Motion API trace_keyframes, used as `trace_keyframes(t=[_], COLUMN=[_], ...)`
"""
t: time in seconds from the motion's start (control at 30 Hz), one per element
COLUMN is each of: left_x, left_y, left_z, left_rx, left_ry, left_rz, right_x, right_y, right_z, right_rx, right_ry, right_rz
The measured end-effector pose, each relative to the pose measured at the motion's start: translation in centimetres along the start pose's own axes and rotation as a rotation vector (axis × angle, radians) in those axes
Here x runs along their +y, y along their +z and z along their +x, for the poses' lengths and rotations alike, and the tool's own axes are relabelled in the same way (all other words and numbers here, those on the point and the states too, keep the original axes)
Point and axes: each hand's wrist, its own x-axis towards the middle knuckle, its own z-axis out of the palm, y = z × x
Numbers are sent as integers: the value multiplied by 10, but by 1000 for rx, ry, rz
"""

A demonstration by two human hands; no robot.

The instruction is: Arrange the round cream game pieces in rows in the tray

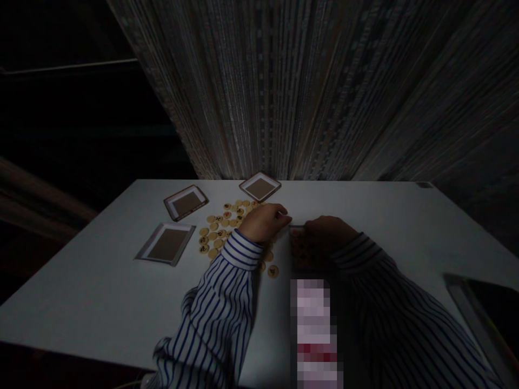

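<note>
My left hand (265, 222) sits over the right side of the scattered round pieces (221, 234), with its fingers curled and the fingertips pointing right, drawn close to the thumb; I cannot tell whether a piece is pinched there. My right hand (330, 232) is bent over the far right part of a dark box (291, 248), its fingers tucked down out of sight, so I can't say how closed it is or what it grips. The relation that counts is side to side: loose pieces to the left of the box and beneath my left hand, box just right of my left fingertips, with a narrow gap of white table (101, 292) between. My left hand is much the nearer to the pieces, my right to the box, where rows of reddish-marked pieces show. The right hand and sleeve cover so much of the box that its long axis is unclear. One lone piece (273, 271) lies nearer me, beside my left cuff.
</note>
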Motion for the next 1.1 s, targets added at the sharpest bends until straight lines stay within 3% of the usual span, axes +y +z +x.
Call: trace_keyframes(t=[1.1], left_x=[3], left_y=[-3], left_z=[-1], left_rx=[-25], left_ry=[-14], left_rz=[13], right_x=[-1], right_y=[5], right_z=[1], right_rx=[16], right_ry=[-67], right_rz=[-16])
